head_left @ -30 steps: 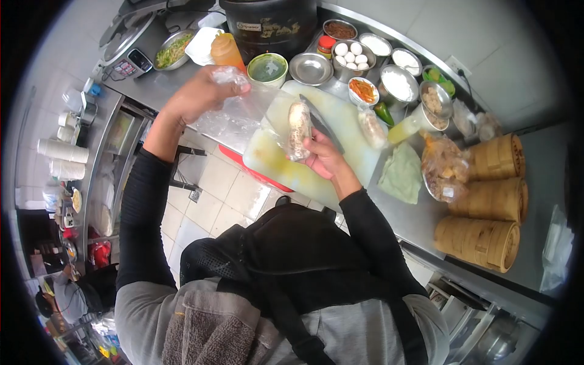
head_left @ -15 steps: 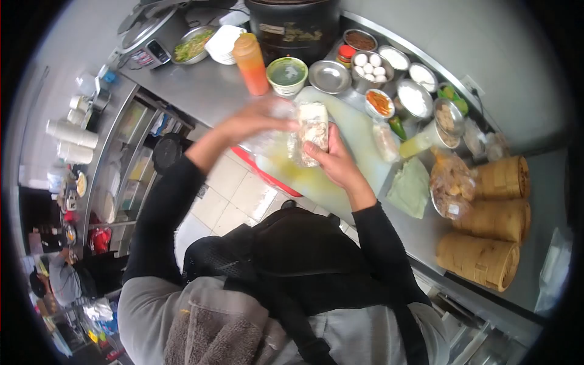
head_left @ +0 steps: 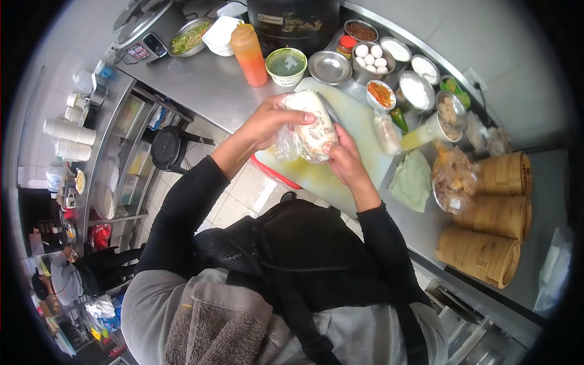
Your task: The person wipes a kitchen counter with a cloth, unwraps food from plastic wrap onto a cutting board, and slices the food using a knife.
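A pale, speckled food roll in clear plastic [head_left: 313, 131] is held between both hands above the cutting board [head_left: 356, 131]. My left hand [head_left: 274, 125] grips its left side, thumb across the top, with loose plastic bunched below the fingers. My right hand [head_left: 348, 157] holds the lower right end, thumb on the wrap. Behind the roll a knife [head_left: 328, 106] shows in part on the board. A second wrapped roll [head_left: 387, 134] lies at the board's right edge beside a green pepper [head_left: 399, 119].
Behind the board stand an orange squeeze bottle [head_left: 249, 58], a green sauce tub [head_left: 286, 66], an empty metal dish [head_left: 330, 67] and a bowl of eggs [head_left: 371, 61]. Bamboo steamers [head_left: 480, 252] and a green cloth [head_left: 410, 181] are at right. A person [head_left: 67, 277] is at far left.
My left hand has come in from the left with the loose plastic and now grips the roll. The roll has turned from upright to a slant, its wrap gathered around it.
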The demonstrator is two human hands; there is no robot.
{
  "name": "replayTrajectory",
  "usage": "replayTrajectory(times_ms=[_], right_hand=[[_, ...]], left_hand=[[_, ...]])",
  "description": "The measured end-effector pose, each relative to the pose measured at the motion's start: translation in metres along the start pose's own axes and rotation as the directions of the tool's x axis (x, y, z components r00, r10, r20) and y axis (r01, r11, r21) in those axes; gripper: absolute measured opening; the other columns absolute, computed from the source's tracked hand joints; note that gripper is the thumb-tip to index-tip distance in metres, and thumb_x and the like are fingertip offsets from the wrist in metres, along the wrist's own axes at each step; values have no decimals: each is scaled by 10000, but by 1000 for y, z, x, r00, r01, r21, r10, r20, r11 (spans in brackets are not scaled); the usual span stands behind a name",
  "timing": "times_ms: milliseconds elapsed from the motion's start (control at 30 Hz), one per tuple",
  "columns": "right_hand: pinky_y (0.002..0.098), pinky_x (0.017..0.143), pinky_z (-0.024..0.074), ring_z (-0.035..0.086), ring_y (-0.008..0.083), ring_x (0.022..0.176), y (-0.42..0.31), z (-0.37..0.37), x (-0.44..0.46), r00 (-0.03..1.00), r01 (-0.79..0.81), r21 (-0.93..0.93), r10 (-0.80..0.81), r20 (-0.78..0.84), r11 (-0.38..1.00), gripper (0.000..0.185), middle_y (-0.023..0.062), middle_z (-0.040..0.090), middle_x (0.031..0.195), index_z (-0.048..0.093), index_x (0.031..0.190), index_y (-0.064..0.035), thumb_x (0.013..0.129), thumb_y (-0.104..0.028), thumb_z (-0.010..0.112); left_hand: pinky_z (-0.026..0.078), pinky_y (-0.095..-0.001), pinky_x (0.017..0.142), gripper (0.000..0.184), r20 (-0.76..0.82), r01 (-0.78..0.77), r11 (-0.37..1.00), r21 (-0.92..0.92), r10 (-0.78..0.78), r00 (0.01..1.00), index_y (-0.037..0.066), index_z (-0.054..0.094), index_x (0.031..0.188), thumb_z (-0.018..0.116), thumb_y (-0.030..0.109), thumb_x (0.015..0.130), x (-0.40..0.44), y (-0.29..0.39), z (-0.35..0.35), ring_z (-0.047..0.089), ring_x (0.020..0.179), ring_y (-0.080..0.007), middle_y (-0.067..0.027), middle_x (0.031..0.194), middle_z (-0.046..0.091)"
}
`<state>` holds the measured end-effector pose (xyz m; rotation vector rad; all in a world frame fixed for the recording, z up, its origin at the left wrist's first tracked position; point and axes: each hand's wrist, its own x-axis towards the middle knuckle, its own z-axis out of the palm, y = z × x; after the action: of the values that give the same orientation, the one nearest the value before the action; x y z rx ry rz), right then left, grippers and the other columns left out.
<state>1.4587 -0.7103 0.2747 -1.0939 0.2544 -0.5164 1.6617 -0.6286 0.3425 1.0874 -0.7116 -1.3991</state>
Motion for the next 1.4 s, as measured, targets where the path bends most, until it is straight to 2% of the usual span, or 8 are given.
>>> replayTrajectory(times_ms=[733, 800, 833, 933, 1000, 1033, 1167, 1400], right_hand=[[293, 821, 494, 596, 109, 917, -21, 8, 7, 994, -44, -226, 20, -107, 973, 396, 61, 651, 1047, 588, 1192, 19, 884, -210, 684], [324, 877, 504, 611, 160, 988, -26, 25, 10, 837, 307, -824, -547, -5, 477, 558, 106, 630, 1156, 503, 1308, 23, 867, -241, 720], [324, 877, 504, 611, 160, 988, -22, 24, 11, 836, 305, -825, -549, -7, 475, 558, 106, 630, 1156, 503, 1308, 23, 867, -241, 720], [376, 936, 512, 625, 245, 1081, -6, 8, 13, 947, 146, -580, -283, -151, 801, 716, 150, 597, 1242, 416, 1398, 15, 857, -319, 745], [432, 968, 517, 631, 312, 1121, -3, -3, 3, 999, -31, 328, 41, -23, 944, 761, 173, 595, 1252, 402, 1426, 10, 874, -410, 715], [468, 980, 518, 626, 319, 1155, 3, -7, 0, 999, -34, 460, 23, 28, 887, 810, 168, 596, 1257, 389, 1453, -15, 895, -528, 675], [493, 960, 524, 634, 315, 1127, 21, -20, -1, 997, -76, 625, 50, 60, 777, 820, 149, 621, 1210, 408, 1449, -65, 887, -603, 666], [520, 983, 518, 623, 300, 1154, 23, -19, 3, 994, -105, 316, 94, 50, 943, 809, 127, 592, 1312, 402, 1464, -81, 857, -482, 757]], left_hand=[[509, -298, 867, 415, -2, -304, 863, 403, 333, 943, -37, 588, 1207, 725, 116, 847, -10, -8, 24, 622, 956, -121, -64, 1050, 670], [512, -302, 864, 486, -123, -172, 879, 444, 250, 960, -49, 577, 1237, 763, 153, 836, -8, -1, 27, 627, 948, -127, -78, 1066, 680], [512, -302, 864, 486, -119, -173, 879, 444, 250, 961, -49, 577, 1237, 763, 153, 836, -7, -3, 27, 627, 948, -127, -78, 1066, 680], [516, -276, 825, 482, -86, -149, 878, 455, 210, 974, -9, 623, 1220, 803, 224, 839, -3, -1, 20, 631, 917, -119, -62, 1063, 684], [500, -249, 757, 441, 36, 50, 774, 632, -93, 995, 18, 675, 1166, 815, 283, 843, -9, 19, 15, 617, 872, -99, -40, 1007, 693], [481, -248, 760, 343, -41, 167, 751, 639, -184, 982, 36, 711, 1098, 785, 284, 873, -13, 33, 19, 602, 869, -88, -36, 990, 700], [479, -305, 884, 123, 81, -76, 873, 482, 42, 996, 43, 688, 1000, 653, 150, 949, -8, 41, 3, 629, 899, -142, -68, 994, 701], [516, -394, 978, 120, 1, 83, 995, -57, -83, 997, 59, 589, 1061, 582, 126, 962, 0, 36, 8, 633, 829, -184, -44, 894, 634]])
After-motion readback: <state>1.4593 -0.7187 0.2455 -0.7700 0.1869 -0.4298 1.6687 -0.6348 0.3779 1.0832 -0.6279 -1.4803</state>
